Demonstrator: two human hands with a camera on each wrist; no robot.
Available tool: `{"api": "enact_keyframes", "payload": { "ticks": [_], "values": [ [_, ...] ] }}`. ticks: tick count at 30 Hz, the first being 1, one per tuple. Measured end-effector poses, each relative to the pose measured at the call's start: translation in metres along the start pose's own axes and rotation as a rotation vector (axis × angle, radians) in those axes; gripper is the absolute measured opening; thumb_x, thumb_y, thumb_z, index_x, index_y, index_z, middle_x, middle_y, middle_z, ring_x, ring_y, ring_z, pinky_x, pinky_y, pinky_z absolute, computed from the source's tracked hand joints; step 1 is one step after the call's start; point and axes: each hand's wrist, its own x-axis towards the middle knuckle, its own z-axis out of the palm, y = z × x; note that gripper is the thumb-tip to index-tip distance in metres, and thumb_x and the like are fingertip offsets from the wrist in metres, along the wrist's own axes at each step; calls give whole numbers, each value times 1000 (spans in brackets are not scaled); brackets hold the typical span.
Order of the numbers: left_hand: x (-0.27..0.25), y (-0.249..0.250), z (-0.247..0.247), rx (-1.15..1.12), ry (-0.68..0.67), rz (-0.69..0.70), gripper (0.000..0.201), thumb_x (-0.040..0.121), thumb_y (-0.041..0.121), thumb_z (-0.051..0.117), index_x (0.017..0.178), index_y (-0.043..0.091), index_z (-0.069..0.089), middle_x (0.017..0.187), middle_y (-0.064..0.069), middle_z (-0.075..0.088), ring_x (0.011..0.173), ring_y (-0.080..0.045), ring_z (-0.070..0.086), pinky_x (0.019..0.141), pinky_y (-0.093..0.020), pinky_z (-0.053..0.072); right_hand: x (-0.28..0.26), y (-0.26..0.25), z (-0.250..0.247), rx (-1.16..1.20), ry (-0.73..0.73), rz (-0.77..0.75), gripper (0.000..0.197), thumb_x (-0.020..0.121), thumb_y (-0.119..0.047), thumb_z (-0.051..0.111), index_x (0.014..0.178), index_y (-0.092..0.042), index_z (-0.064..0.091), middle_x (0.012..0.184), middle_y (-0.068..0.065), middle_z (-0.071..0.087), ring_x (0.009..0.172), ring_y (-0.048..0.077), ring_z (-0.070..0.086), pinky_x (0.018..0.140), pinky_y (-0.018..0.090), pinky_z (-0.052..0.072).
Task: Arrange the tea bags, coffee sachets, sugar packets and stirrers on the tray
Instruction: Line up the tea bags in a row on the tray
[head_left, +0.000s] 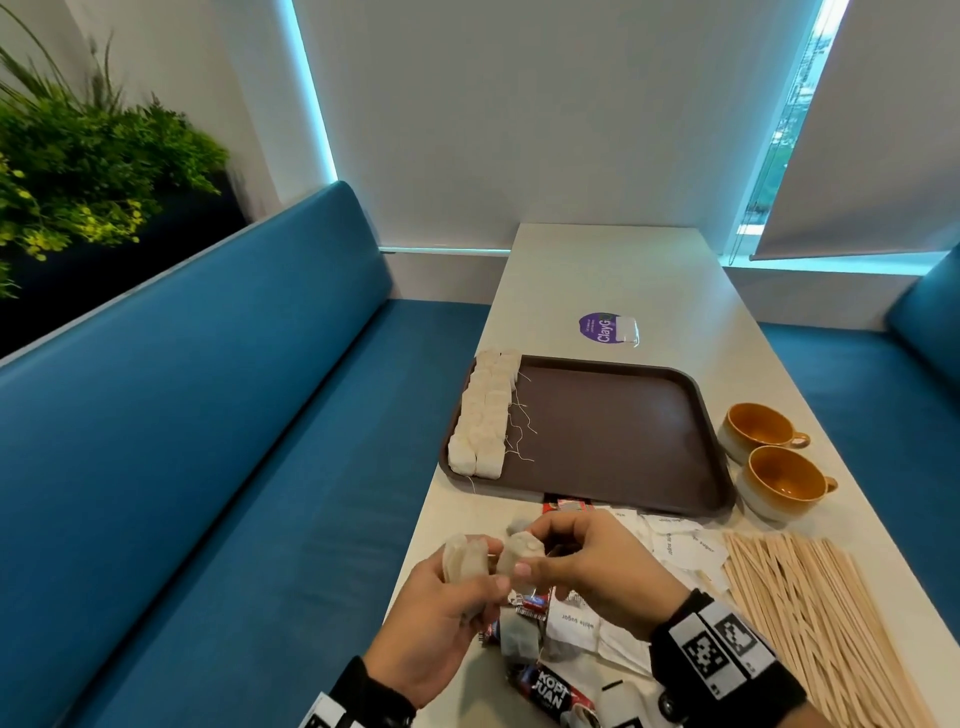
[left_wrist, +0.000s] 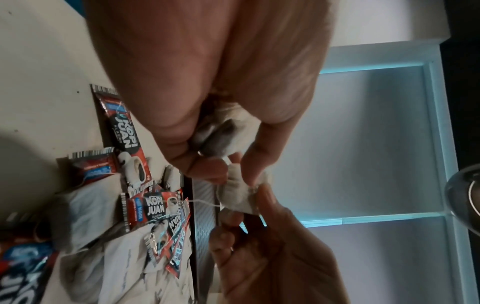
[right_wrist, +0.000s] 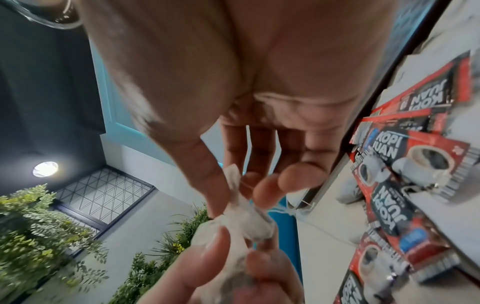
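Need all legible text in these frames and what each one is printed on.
"KOPI JUAN": red-and-black coffee sachets on the table.
"white sugar": white sugar packets near the right hand.
"ClayG...": purple round sticker past the tray, its end covered.
Smaller print on the sachets and sticker: too small to read.
Wristband markers: patterns, no words.

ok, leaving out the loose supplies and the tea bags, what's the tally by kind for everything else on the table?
Orange cups: 2
Brown tray: 1
Purple sticker: 1
Total: 4
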Motion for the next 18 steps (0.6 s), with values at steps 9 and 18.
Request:
{"api": "enact_keyframes", "payload": {
  "ticks": [9, 18],
  "values": [
    [-2, -1, 4, 65, 128, 34, 19, 82, -5, 75, 99, -6, 66, 81, -18, 60, 68, -21, 51, 61, -32, 43, 2, 4, 0, -10, 126, -29, 5, 83, -14, 83, 84, -12, 79, 84, 15, 74, 69, 14, 62, 59, 24, 50],
    [11, -4, -5, -81, 224, -40, 18, 89, -10, 63, 107, -8, 66, 75, -15, 68, 70, -25, 64, 57, -28, 56, 44, -2, -1, -42, 155, 11, 7, 96, -10, 67, 99, -4, 67, 91, 18, 76, 74, 32, 73, 68, 45, 63]
  ]
}}
